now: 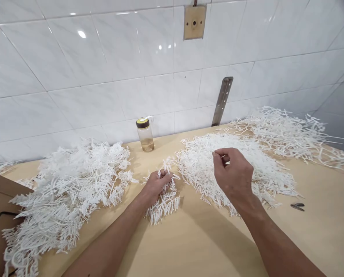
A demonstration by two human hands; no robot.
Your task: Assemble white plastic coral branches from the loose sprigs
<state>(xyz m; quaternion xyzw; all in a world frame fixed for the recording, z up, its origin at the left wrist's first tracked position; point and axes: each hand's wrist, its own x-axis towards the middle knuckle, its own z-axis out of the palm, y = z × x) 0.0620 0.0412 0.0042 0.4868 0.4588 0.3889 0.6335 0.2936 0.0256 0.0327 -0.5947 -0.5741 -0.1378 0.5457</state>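
My left hand (158, 186) is closed around a white, branching plastic-looking strand (163, 206), whose fringed lower part hangs onto the table below the fingers. To its right, my right hand (234, 175) is raised above a wide pile of short white sprigs (200, 161). Its thumb and index finger are pinched together; whatever lies between the tips is too small to make out. On the left lies a large heap of fringed white strands (82, 181), apart from my left hand.
A clear bottle (146, 140) with a dark and yellow lid stands near the tiled wall. Longer white stems (287, 132) lie at the back right. Small dark snips (297, 207) rest on the right of the table (328, 215). A cardboard box (1, 200) stands at the left edge.
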